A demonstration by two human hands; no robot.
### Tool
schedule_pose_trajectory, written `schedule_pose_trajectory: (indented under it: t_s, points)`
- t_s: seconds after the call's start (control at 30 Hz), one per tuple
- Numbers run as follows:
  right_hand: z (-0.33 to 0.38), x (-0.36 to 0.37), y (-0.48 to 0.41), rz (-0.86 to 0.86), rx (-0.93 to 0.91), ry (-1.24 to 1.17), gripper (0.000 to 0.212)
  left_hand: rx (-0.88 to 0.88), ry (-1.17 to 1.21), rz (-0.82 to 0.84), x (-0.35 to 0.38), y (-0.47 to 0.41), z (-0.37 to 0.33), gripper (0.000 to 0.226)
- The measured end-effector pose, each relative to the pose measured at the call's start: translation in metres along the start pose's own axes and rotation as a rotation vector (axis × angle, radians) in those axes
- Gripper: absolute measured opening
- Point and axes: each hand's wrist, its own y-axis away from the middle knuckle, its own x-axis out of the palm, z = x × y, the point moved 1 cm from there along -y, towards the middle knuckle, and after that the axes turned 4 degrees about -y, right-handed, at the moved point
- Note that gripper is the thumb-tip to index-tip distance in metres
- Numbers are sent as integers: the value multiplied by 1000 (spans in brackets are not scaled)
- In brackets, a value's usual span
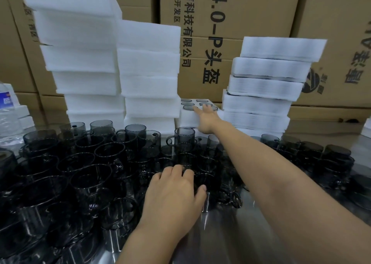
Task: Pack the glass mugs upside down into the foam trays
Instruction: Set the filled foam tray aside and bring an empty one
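Note:
Several smoky grey glass mugs crowd the near table, most standing upright. My left hand curls over the top of one dark mug in the middle of the cluster, thumb on its right side. My right hand reaches far forward with straight fingers and lies flat on a white foam tray. That tray holds several mugs upside down, their round bases showing. The tray sits between tall foam stacks.
White foam trays are stacked at the back left, centre and right. Cardboard boxes form a wall behind. A plastic water bottle stands at the far left. Bare metal table shows near my arms.

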Motion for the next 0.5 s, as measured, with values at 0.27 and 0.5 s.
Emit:
schedule_pose_trajectory:
  t_s: [0.27, 0.5]
  points:
    - [-13, -70, 109, -285, -56, -579, 43, -4, 48, 26, -5, -2, -2, 51]
    - [-6, -111, 189, -214, -190, -612, 16, -33, 105, 42, -8, -2, -1, 52]
